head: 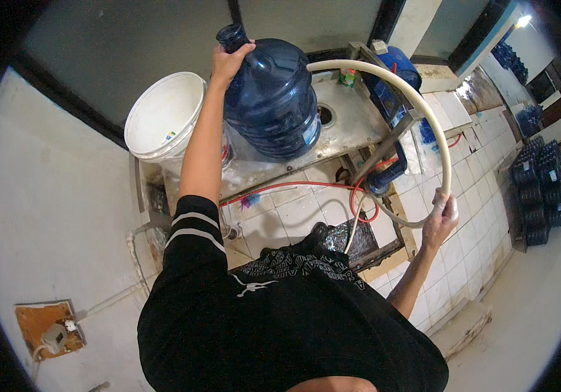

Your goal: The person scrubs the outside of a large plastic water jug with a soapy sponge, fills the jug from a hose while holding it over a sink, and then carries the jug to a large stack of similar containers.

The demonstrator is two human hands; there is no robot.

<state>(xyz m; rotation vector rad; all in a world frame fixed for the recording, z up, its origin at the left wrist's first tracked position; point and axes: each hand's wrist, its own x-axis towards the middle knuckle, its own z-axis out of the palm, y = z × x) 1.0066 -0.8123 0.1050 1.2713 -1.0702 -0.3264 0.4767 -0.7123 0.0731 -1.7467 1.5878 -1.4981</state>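
A large blue plastic water bottle (270, 98) stands a little tilted on a stainless steel sink counter (354, 117), its open mouth towards the upper left. My left hand (231, 59) grips the bottle's neck. In my right hand (441, 213), out to the right over the tiled floor, is a cream-coloured hose (420, 98). The hose arches up and left, and its far end reaches the right side of the bottle's shoulder; whether it touches the bottle I cannot tell. Left of the bottle stands a white plastic bucket (165, 115), behind my left forearm.
Beside the bottle lies a drain hole (326, 115). A green packet (347, 77) rests at the counter's back. A blue drum (400, 66) stands right of the metal frame. A red hose (285, 184) crosses the floor near a floor pit (354, 237). Stacked bottles (540, 191) line the far right.
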